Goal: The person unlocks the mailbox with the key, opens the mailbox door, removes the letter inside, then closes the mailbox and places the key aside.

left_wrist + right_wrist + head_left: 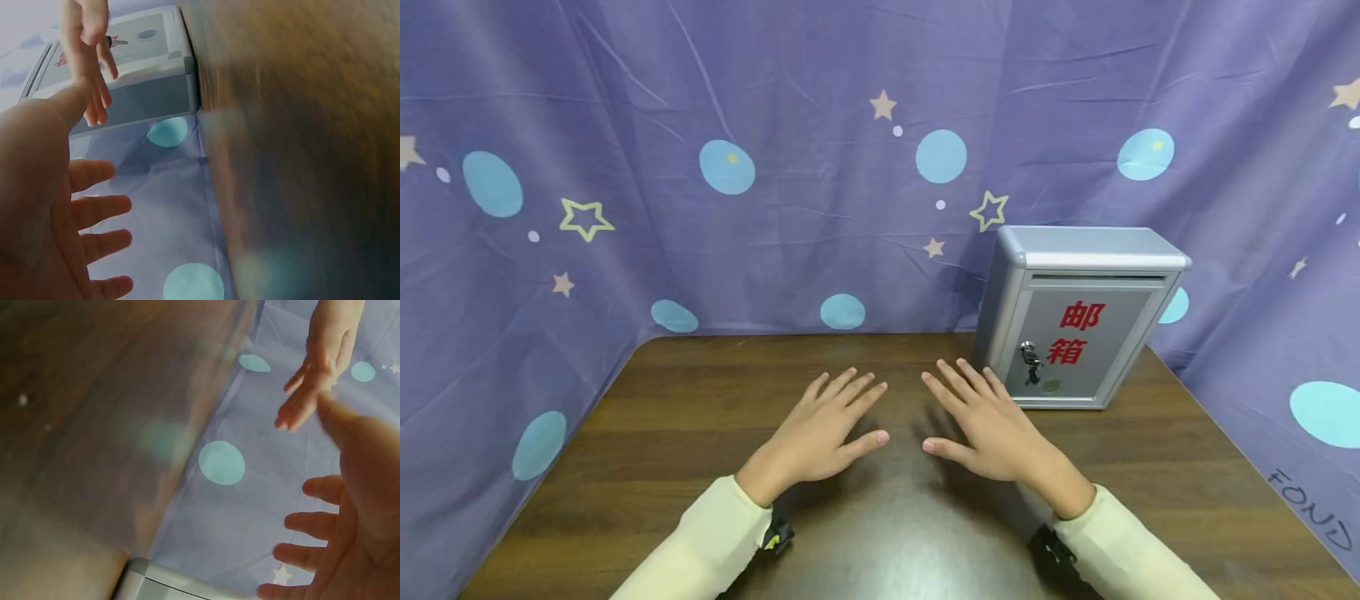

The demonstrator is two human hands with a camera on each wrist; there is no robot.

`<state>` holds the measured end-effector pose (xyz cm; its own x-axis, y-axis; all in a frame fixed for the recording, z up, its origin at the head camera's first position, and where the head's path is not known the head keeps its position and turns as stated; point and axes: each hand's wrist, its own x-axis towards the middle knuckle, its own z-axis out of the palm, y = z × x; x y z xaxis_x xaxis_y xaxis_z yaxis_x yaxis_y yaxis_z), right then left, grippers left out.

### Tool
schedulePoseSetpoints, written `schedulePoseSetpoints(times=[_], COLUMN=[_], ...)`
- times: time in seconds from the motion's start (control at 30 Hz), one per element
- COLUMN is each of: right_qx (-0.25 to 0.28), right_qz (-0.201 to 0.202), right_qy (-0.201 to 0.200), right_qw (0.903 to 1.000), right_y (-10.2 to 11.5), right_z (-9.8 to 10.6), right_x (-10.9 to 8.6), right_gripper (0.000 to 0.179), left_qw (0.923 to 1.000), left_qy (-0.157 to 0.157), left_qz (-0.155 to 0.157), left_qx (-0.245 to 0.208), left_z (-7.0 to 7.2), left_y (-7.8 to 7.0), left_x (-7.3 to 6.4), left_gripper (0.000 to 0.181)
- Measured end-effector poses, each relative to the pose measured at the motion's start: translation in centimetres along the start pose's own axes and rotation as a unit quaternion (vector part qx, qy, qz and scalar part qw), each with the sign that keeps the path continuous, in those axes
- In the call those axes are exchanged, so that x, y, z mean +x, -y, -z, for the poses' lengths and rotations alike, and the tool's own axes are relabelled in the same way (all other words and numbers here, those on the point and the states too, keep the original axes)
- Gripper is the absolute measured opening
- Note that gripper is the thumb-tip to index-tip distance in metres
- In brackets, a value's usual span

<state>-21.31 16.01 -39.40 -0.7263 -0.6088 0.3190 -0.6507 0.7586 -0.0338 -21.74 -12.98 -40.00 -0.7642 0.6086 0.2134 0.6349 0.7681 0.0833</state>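
Observation:
Both hands hover palm down above the wooden table, fingers spread and holding nothing. In the head view the left hand (822, 433) is left of the middle, and the right hand (992, 429) is to its right, with a gap between the thumbs. Closest to the right hand stands a silver metal mailbox (1082, 325), upright, with red characters on its door and a slot near the top. A key (1032, 371) hangs from the lock (1028, 350) on the left of that door. The left wrist view also shows the mailbox (144, 94) beyond the right hand (87, 56).
The brown wooden table (662, 458) ends at a purple curtain (805, 208) with stars and blue dots, which hangs behind and along both sides. A small black device (778, 537) is strapped at the left wrist, another dark device (1052, 546) at the right.

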Motion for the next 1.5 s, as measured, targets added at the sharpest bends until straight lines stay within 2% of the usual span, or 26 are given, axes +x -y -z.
schedulePoseSetpoints(times=[0.2,0.33,0.43,0.57,0.73,0.83,0.9,0.97,1.07,1.13,1.23,1.33,1.4,1.5], right_qx=[-0.006,0.002,0.012,0.023,0.043,0.054,0.060,0.066,0.066,0.064,0.067,0.078,0.087,0.105], right_qz=[-0.006,0.000,0.000,-0.002,-0.001,-0.006,-0.013,-0.023,-0.050,-0.074,-0.110,-0.147,-0.176,-0.223], right_qy=[-0.041,-0.090,-0.131,-0.205,-0.307,-0.374,-0.423,-0.473,-0.529,-0.553,-0.576,-0.586,-0.584,-0.566], right_qw=[0.9991,0.9960,0.9913,0.9784,0.9506,0.9258,0.9041,0.8783,0.8444,0.8275,0.8073,0.7928,0.7875,0.7865], right_y=[-0.3,-0.6,-1.0,-2.0,-3.9,-5.4,-6.4,-7.4,-8.9,-9.8,-11.2,-12.7,-13.4,-14.4], right_z=[1.3,2.6,3.6,4.8,6.0,6.6,6.9,7.2,7.4,7.4,7.1,6.6,6.3,5.8], right_x=[0.2,0.3,0.2,-0.1,-0.7,-1.1,-1.3,-1.4,-1.7,-1.9,-2.5,-3.3,-3.9,-4.7], right_gripper=[0.076,0.066,0.060,0.053,0.050,0.057,0.064,0.068,0.074,0.077,0.077,0.071,0.067,0.064], left_qw=[0.9994,0.9976,0.9941,0.9865,0.9727,0.9588,0.9460,0.9332,0.9192,0.9120,0.9027,0.8866,0.8691,0.8367], left_qy=[-0.028,-0.056,-0.088,-0.132,-0.166,-0.182,-0.194,-0.204,-0.215,-0.221,-0.232,-0.245,-0.250,-0.253], left_qz=[-0.005,0.003,0.012,0.018,0.014,0.010,0.006,0.005,0.006,0.005,0.002,-0.001,0.005,0.023], left_qx=[-0.020,-0.042,-0.063,-0.095,-0.162,-0.218,-0.260,-0.295,-0.330,-0.346,-0.362,-0.392,-0.427,-0.485], left_z=[-0.4,-0.2,0.2,0.6,0.6,0.3,0.2,0.0,-0.2,-0.4,-0.7,-1.1,-1.4,-1.7], left_y=[-0.4,-0.7,-0.8,-1.3,-2.3,-2.9,-3.3,-3.7,-4.3,-4.5,-4.6,-4.8,-5.1,-5.8], left_x=[0.9,1.9,3.0,4.8,7.0,8.3,9.3,10.2,11.5,12.1,13.1,14.1,14.7,15.7], left_gripper=[0.066,0.061,0.057,0.052,0.048,0.046,0.045,0.045,0.045,0.044,0.044,0.044,0.046,0.049])
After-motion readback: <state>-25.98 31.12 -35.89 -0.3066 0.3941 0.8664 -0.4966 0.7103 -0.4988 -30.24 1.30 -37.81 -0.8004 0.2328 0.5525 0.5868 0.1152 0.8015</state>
